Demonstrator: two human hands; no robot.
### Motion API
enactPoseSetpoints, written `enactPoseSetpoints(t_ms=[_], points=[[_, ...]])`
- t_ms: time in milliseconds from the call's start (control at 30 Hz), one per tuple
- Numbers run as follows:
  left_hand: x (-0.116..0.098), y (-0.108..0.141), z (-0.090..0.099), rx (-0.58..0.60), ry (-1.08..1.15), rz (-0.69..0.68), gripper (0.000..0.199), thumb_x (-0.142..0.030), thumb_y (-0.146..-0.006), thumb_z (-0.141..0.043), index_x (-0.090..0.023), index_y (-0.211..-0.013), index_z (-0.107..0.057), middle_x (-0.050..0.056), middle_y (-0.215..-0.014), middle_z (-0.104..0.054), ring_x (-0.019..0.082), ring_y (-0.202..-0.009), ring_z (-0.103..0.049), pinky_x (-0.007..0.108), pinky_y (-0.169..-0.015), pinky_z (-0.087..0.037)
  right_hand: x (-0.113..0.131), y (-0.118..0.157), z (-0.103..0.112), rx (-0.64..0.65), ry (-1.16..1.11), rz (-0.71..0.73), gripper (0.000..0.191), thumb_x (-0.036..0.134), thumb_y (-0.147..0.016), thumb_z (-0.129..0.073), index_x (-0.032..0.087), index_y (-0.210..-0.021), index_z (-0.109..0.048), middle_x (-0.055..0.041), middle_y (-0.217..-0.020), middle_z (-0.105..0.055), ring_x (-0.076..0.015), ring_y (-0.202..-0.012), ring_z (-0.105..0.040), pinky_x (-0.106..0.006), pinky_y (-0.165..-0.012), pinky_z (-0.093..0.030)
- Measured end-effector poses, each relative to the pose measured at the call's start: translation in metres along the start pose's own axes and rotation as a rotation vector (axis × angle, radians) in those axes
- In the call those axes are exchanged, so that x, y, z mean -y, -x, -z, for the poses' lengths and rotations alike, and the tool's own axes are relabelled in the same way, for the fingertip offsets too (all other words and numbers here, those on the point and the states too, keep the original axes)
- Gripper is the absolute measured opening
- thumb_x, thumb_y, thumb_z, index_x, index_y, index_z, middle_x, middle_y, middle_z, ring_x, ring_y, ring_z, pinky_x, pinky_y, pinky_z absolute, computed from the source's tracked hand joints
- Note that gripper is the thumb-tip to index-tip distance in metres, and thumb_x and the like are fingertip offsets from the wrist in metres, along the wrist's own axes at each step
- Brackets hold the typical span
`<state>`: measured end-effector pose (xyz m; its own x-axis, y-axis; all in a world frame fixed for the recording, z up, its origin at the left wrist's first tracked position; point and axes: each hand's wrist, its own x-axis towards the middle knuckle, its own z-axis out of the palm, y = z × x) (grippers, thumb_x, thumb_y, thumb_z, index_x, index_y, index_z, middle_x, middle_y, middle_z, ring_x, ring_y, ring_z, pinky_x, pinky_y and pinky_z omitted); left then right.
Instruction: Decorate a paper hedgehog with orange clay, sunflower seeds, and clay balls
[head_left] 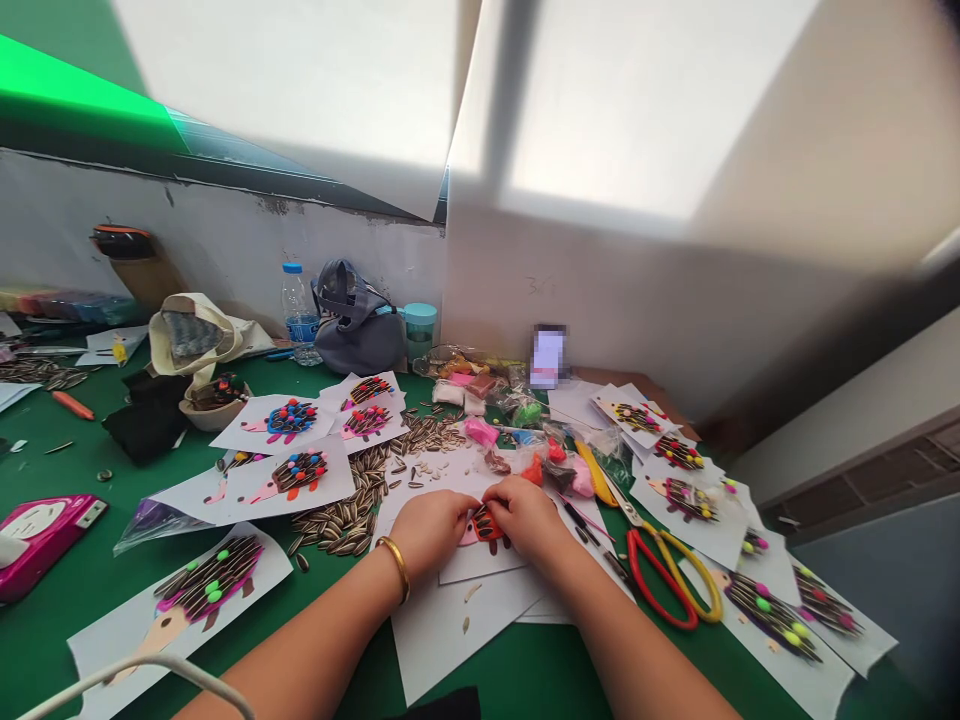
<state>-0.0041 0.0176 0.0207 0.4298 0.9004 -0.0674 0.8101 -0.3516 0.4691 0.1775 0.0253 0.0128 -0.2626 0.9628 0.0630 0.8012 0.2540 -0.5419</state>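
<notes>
My left hand (429, 532), with a gold bangle at the wrist, and my right hand (529, 515) meet over a small clay hedgehog (489, 524) on a white card (469, 568). The hedgehog has a pink face and an orange body with dark striped sunflower seeds stuck in it. Fingers and thumbs of both hands are pinched together at its top edge; what lies between the tips is hidden. A pile of sunflower seeds (352, 500) lies left of my left hand. Black pens (596, 540) lie just right of my right hand.
Red-and-yellow scissors (660, 565) lie to the right. Bags of coloured clay (536, 460) sit behind my hands. Finished hedgehog cards (281, 420) spread over both sides. At the back stand a water bottle (301, 320), a grey bag (360, 335) and a phone (548, 356).
</notes>
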Motion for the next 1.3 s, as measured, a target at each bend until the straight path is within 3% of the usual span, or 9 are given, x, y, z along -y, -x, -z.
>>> enactPoseSetpoints(t_ms=[267, 467, 600, 933, 1300], points=[[0.000, -0.001, 0.001, 0.012, -0.041, -0.020, 0.036, -0.023, -0.087, -0.042, -0.031, -0.105, -0.072, 0.004, -0.102, -0.075, 0.023, -0.094, -0.067, 0.030, -0.077, -0.047, 0.001, -0.001, -0.001, 0.013, 0.012, 0.015, 0.025, 0.014, -0.082, -0.054, 0.026, -0.083, -0.076, -0.0028, -0.084, -0.067, -0.0183, -0.085, -0.060, -0.026, -0.074, -0.042], [-0.002, 0.001, 0.003, 0.015, 0.003, 0.009, 0.036, -0.024, -0.088, -0.043, -0.030, -0.109, -0.072, 0.004, -0.100, -0.075, 0.022, -0.096, -0.066, 0.028, -0.081, -0.046, -0.016, 0.001, -0.001, -0.049, -0.088, 0.013, 0.023, 0.018, -0.084, -0.057, 0.022, -0.097, -0.074, -0.0056, -0.097, -0.065, -0.0192, -0.095, -0.060, -0.029, -0.085, -0.045], [-0.002, 0.001, 0.002, 0.010, 0.016, 0.019, 0.036, -0.024, -0.087, -0.044, -0.030, -0.109, -0.072, 0.004, -0.099, -0.075, 0.021, -0.095, -0.066, 0.028, -0.081, -0.046, -0.024, 0.002, -0.004, -0.045, -0.168, 0.010, 0.020, 0.018, -0.082, -0.058, 0.023, -0.092, -0.075, -0.0046, -0.093, -0.063, -0.0191, -0.091, -0.061, -0.030, -0.081, -0.048], [0.001, 0.000, 0.001, 0.007, 0.003, -0.011, 0.036, -0.024, -0.087, -0.044, -0.030, -0.108, -0.072, 0.004, -0.101, -0.075, 0.022, -0.095, -0.066, 0.029, -0.080, -0.046, -0.017, 0.003, -0.006, -0.043, -0.168, 0.011, 0.019, 0.024, -0.084, -0.059, 0.026, -0.084, -0.077, -0.0032, -0.087, -0.063, -0.0179, -0.079, -0.063, -0.028, -0.069, -0.049], [0.002, 0.000, -0.001, 0.017, -0.008, -0.016, 0.036, -0.023, -0.088, -0.043, -0.030, -0.109, -0.071, 0.004, -0.101, -0.075, 0.023, -0.095, -0.066, 0.030, -0.080, -0.046, -0.017, 0.002, -0.007, -0.032, -0.091, 0.032, 0.021, 0.017, -0.084, -0.058, 0.026, -0.085, -0.077, -0.0033, -0.087, -0.063, -0.0175, -0.085, -0.059, -0.027, -0.075, -0.047]])
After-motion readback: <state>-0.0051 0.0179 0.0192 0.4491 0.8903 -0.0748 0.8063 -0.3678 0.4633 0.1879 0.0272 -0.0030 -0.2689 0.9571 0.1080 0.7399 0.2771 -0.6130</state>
